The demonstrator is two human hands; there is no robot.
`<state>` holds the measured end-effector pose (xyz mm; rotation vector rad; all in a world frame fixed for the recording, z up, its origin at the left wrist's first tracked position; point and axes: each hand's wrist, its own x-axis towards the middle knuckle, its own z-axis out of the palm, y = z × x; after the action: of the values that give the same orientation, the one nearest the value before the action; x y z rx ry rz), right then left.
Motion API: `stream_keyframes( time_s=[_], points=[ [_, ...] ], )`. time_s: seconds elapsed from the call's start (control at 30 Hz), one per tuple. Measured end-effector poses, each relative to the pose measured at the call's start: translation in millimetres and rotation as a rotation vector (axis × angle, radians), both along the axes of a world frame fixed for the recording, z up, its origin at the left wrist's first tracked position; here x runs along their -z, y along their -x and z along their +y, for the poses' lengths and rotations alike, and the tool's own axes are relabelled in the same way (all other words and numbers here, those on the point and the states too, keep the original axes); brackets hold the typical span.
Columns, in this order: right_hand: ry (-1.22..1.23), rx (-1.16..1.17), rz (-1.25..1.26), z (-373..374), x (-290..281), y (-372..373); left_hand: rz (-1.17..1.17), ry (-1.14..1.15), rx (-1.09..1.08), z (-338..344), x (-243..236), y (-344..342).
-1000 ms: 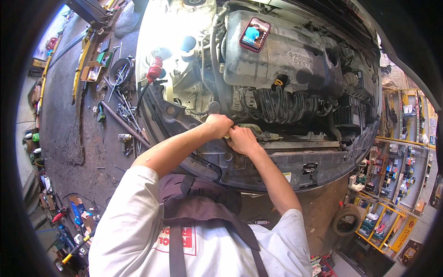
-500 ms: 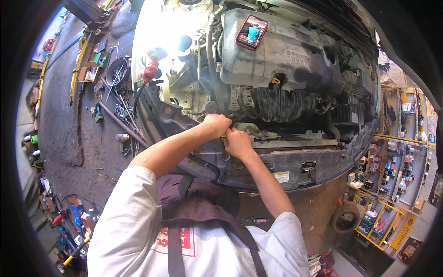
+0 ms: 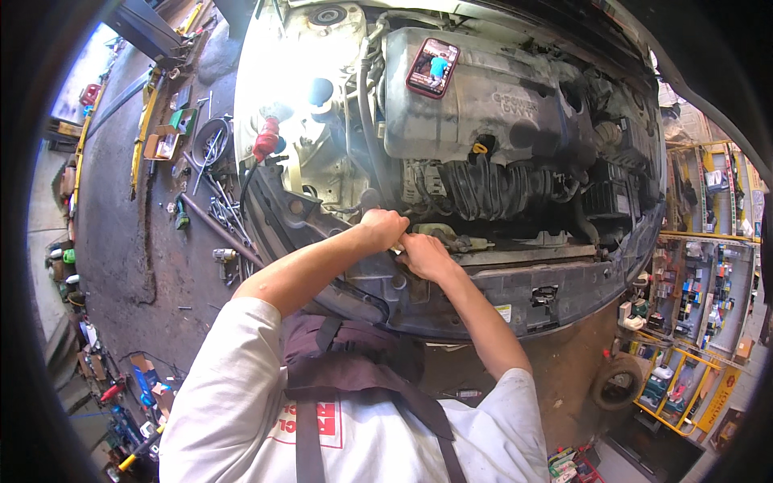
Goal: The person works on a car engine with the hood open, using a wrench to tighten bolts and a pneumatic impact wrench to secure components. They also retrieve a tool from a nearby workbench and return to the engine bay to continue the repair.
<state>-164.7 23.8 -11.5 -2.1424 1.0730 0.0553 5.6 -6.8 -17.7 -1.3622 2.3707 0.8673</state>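
With your left hand (image 3: pixel 383 228) fisted and right hand (image 3: pixel 424 253) curled on something hidden at the front crossmember (image 3: pixel 515 283), a slip could bark knuckles against the engine (image 3: pixel 475 105)

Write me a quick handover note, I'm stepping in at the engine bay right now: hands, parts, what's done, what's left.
Left hand: fist closed at the front edge of the engine bay, over a part I cannot make out.
Right hand: touching the left, fingers closed at the same spot.
Black front crossmember: just below both hands.
Grey plastic engine cover: in place, red-cased phone lying on it.
Done and left: cannot tell; fastener hidden.
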Motion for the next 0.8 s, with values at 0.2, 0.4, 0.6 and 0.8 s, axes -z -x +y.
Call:
stream_keyframes(
  time_s=[0.2, 0.4, 0.6, 0.8],
  points=[
    [0.360, -0.351, 0.067, -22.1, 8.7, 2.5, 0.028, 0.050, -0.042, 4.9, 1.0, -0.8],
    [0.420, -0.463, 0.020, -31.4, 20.9, 8.0, 0.008, -0.001, -0.057, 2.2, -3.3, 0.9],
    [0.404, -0.408, -0.022, -30.3, 16.7, 10.0, 0.032, -0.006, -0.035, 1.8, -3.3, -2.2],
    [0.188, -0.355, -0.132, -32.0, 9.5, 11.4, 0.018, 0.025, -0.064, 9.0, 6.0, -2.8]
  ],
)
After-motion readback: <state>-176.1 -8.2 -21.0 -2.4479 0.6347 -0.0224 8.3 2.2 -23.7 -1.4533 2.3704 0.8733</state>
